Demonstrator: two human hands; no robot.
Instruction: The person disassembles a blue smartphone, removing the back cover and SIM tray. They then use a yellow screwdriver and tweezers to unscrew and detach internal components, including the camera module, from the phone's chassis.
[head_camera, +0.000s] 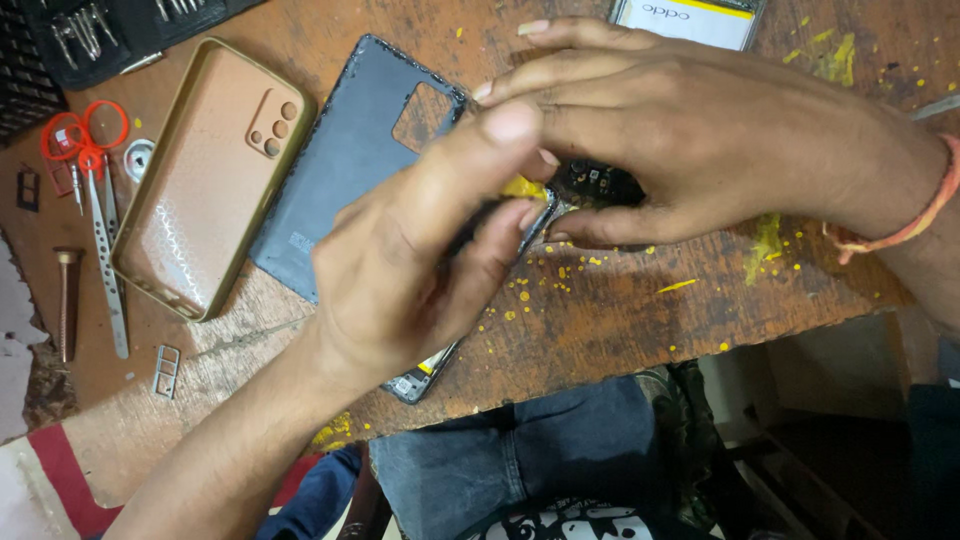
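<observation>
Head view: a person bends over a worn wooden surface (640, 310) speckled with yellow flecks.
Left hand (420, 260): curled closed, thumb and fingers pinched on a thin dark tool whose tip is hidden at the phone's edge.
Right hand (700, 130): lies flat, fingers loosely spread, pressing down on the opened smartphone (590, 185); it grips nothing.
Smartphone: mid-surface under both hands, back removed, camera modules showing near its top; its near corner (415, 380) sticks out below the left wrist.
Back cover (350, 170): dark blue-grey, lying just left of the phone, partly under the left hand.
Phone case (205, 180): beige with a gold rim, further left, inside up.
Far-left items: metal tweezers (105, 250), red-handled scissors (85, 135), a SIM tray (166, 370).
Step in hand: seemingly prying or scraping inside the open phone, near its upper edge.
Next move calls for: probably a steady hold-down and light, shallow pressure on the tool.
</observation>
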